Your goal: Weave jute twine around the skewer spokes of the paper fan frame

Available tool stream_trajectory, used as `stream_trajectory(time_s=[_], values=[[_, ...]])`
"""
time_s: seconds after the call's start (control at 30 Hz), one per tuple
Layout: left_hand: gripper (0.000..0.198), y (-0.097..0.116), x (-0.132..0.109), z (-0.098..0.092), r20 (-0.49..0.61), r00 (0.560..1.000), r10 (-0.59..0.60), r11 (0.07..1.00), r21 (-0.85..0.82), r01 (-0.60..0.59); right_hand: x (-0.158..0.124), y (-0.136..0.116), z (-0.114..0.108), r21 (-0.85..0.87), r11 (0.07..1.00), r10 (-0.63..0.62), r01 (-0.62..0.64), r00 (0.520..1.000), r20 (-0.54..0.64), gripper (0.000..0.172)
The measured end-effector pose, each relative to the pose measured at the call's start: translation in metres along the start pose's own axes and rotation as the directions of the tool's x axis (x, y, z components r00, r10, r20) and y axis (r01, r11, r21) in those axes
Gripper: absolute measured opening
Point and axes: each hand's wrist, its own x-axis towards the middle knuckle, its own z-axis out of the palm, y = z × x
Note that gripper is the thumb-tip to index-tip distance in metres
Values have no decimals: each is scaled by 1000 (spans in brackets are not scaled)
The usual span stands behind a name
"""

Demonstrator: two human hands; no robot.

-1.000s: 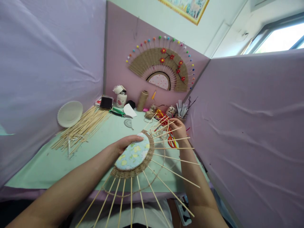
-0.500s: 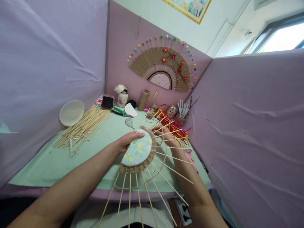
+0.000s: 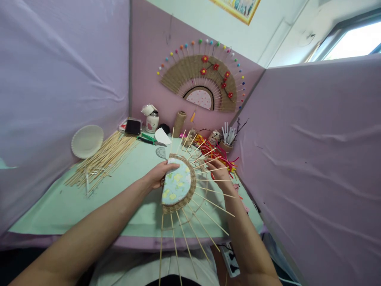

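My left hand (image 3: 157,174) grips the straight edge of a half-round fan frame (image 3: 177,184), thumb on its pale blue cloth with yellow flowers. A woven brown twine band rims the curve, and thin bamboo sticks (image 3: 213,206) fan outward from it. A loose length of twine (image 3: 206,190) arcs across the sticks. Beyond the upper right sticks, my right hand (image 3: 218,170) has its thumb and fingers pinched together on the twine, partly hidden by sticks.
A pile of bamboo sticks (image 3: 104,159) lies left by a white scalloped dish (image 3: 87,141). Green-handled pruning shears (image 3: 150,139), a protractor (image 3: 161,152), a twine spool (image 3: 179,124) and red-yellow cords (image 3: 211,149) lie behind. A finished fan (image 3: 199,73) hangs on the partition.
The fan frame has turned slightly counter-clockwise, its lower sticks swinging right. My right hand has moved right, away from the woven band. My left hand keeps its grip.
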Motion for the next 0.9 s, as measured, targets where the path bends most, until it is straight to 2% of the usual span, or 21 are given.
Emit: stream_trajectory(time_s=[0.17, 0.33, 0.4, 0.5, 0.6, 0.67, 0.9], values=[[12, 0, 0, 1, 39, 999, -13, 999, -35, 15, -31, 5, -36, -78, 993, 79, -86, 992, -94, 46], [13, 0, 2, 0, 63, 998, -25, 996, -82, 30, -71, 11, -82, -236, 956, 130, -173, 974, -186, 45], [13, -1, 3, 0, 40, 999, -35, 994, -105, 39, -83, 18, -102, -446, 874, 128, -193, 977, -172, 43], [13, -1, 5, -1, -6, 998, -66, 990, -129, 65, -93, 33, -124, -767, 607, 188, -208, 975, -116, 43], [15, -1, 7, -2, -28, 994, -102, 985, -141, 97, -95, 43, -128, -887, 390, 250, -248, 955, -157, 46], [16, -2, 8, -4, -37, 993, -109, 984, -145, 103, -95, 45, -124, -907, 315, 252, -280, 946, -204, 49], [17, 0, 9, -7, -14, 994, -109, 978, -179, 105, -95, 47, -115, -872, 306, 247, -381, 917, -314, 56]])
